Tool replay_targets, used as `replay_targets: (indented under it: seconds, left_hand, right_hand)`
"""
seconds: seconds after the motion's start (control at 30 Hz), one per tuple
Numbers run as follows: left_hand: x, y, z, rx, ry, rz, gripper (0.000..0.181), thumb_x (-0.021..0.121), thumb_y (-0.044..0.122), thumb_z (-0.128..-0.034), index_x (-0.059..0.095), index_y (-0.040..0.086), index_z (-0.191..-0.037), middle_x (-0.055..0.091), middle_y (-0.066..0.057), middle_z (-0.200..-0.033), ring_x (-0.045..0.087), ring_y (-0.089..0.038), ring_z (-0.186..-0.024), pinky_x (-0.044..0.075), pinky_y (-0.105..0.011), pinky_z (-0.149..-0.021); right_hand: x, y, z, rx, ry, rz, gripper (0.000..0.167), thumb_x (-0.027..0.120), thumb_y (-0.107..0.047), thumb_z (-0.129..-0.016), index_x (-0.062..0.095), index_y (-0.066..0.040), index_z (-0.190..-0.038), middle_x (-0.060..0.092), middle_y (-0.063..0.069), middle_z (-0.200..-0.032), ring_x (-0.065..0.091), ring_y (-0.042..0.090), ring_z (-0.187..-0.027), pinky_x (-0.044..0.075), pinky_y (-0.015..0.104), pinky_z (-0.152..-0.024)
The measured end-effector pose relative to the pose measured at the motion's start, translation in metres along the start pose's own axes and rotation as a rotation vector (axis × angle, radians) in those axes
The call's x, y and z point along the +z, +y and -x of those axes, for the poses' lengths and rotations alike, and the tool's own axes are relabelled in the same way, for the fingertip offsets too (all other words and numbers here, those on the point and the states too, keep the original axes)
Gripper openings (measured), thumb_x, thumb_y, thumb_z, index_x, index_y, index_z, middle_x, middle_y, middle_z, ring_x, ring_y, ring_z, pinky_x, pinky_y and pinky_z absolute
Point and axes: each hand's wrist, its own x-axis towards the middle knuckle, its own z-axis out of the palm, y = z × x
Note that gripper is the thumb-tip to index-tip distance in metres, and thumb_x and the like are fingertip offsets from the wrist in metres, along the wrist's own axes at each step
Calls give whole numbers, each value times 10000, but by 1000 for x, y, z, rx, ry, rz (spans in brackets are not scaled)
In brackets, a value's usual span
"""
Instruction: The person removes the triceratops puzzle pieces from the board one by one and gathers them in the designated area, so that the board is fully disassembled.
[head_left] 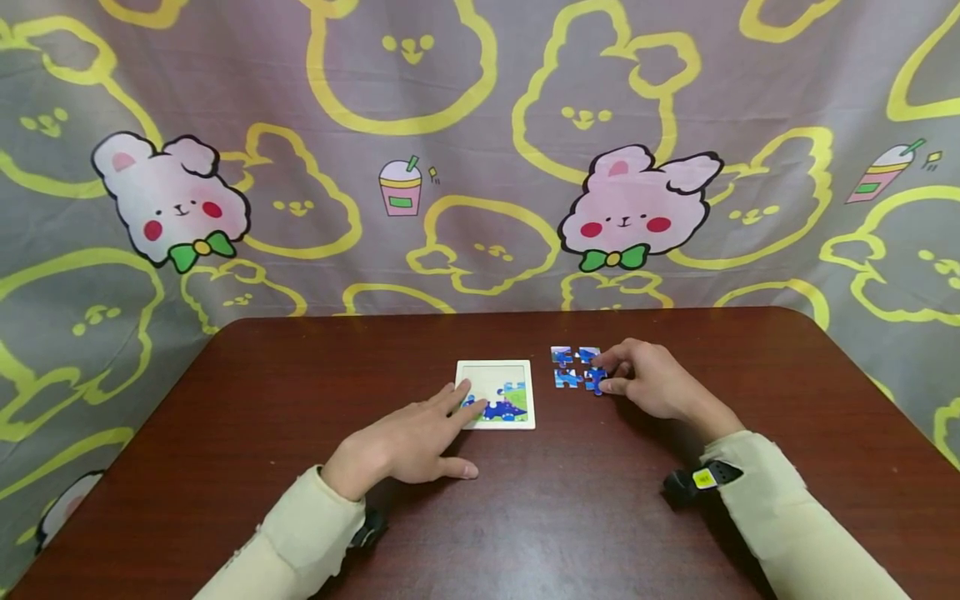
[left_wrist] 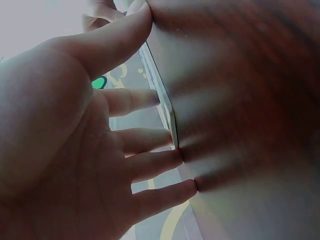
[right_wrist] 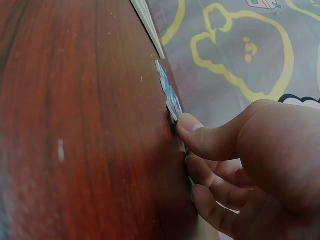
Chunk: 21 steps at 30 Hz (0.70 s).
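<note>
A white square puzzle frame (head_left: pixel 495 363) lies on the table, its lower part filled with a blue and green picture. My left hand (head_left: pixel 408 437) is spread flat, two fingertips resting on the frame's left side and the thumb out to the right on the table. In the left wrist view the straight fingers reach the frame's edge (left_wrist: pixel 167 112). Right of the frame lie several loose blue jigsaw pieces (head_left: pixel 566 379). My right hand (head_left: pixel 652 379) has curled fingers and pinches the lower right jigsaw piece (head_left: pixel 595 381) between thumb and finger. In the right wrist view the thumb covers part of the pieces (right_wrist: pixel 172 102).
The dark brown table (head_left: pixel 570 517) has rounded far corners. Behind it hangs a grey curtain (head_left: pixel 465 167) with yellow outlines and cartoon rabbits. A black wrist device (head_left: pixel 682 487) sits at the right cuff, and another dark one (head_left: pixel 369 529) at the left cuff.
</note>
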Motion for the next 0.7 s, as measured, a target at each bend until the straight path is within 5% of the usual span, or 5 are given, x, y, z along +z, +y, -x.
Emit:
replay_targets:
  seconds: [0.7]
  left_hand:
    - [-1, 1, 1, -12, -16, 43, 852, 683, 500, -1014, 264, 225, -1704, 78, -78, -1811, 100, -314, -1681, 282, -568, -1304]
  right_hand:
    - [-1, -1, -2, 12, 33, -14, 246, 783, -140, -963, 758, -58, -1194, 705, 98, -1047, 605, 209, -901, 520, 349, -804]
